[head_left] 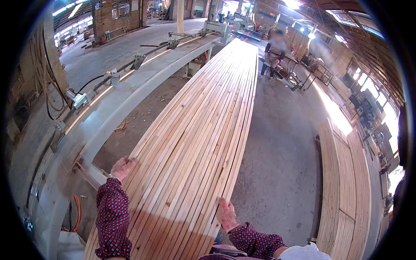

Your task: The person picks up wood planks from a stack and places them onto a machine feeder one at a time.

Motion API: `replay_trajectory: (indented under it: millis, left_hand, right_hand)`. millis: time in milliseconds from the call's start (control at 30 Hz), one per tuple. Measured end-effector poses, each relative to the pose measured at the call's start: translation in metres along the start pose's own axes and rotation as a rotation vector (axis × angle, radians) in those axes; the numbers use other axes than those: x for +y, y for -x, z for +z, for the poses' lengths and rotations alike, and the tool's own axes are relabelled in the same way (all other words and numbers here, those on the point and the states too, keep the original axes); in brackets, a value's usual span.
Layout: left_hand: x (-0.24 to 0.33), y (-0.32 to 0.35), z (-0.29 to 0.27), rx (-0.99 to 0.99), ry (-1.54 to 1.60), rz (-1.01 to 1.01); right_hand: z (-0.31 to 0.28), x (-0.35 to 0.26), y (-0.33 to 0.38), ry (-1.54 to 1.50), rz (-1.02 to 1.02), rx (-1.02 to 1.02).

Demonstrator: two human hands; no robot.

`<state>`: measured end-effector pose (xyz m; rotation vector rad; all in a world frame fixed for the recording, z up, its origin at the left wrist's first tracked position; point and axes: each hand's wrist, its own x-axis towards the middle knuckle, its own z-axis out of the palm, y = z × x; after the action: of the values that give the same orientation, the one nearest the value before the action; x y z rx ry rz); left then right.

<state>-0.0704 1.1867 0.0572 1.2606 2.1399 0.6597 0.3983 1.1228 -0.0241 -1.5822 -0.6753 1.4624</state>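
Observation:
A long stack of pale wooden strips (190, 143) lies side by side in front of me and runs far ahead, narrowing with distance. My left hand (123, 168), in a pinkish work glove, is closed at the stack's left edge with its fingers curled against the outer strip. Lower down on the opposite side, my right hand (227, 215), gloved alike, grips the right edge, its fingertips against the side of the strips. Parts of the fingers on both hands are hidden. My shadow falls across the near end of the wood.
Along the left runs a grey machine frame (102, 125) with clamps, and a strip of wood rests along it. Orange hose (77, 212) hangs below. Stacked boards (342, 186) lie at the right. A co-worker (274, 54) stands beyond, right of the stack's far end.

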Motion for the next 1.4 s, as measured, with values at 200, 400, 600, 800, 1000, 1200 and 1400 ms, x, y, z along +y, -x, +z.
replay_trajectory:
  millis: [200,400,600,800,1000,1200,1400]
  left_hand:
    - [0.071,0.113,0.011,0.182,-0.248,-0.109]
    - [0.028,0.359,0.131,0.724,-0.22,0.134]
    - [0.017,0.568,0.237,1.03,-0.148,-0.412]
    - [-0.043,0.629,0.352,1.284,-0.076,-0.942]
    - [-0.026,0.708,0.402,1.395,0.0,-1.025]
    - [-0.026,0.833,0.47,1.478,-0.04,-1.298]
    - [-0.015,0.974,0.528,1.768,-0.101,-1.543]
  right_hand:
    - [0.011,-0.009,-0.003,-0.035,-0.002,-0.094]
    - [0.011,0.017,-0.002,0.068,-0.02,-0.497]
    - [0.009,0.051,-0.012,0.481,-0.321,-0.812]
    - [0.1,0.151,0.035,0.857,-0.835,-1.096]
    - [0.091,0.248,0.177,0.805,-0.719,-1.623]
    - [-0.033,0.401,0.351,1.007,0.071,-2.199]
    - [-0.156,0.523,0.478,1.55,-0.668,-2.648]
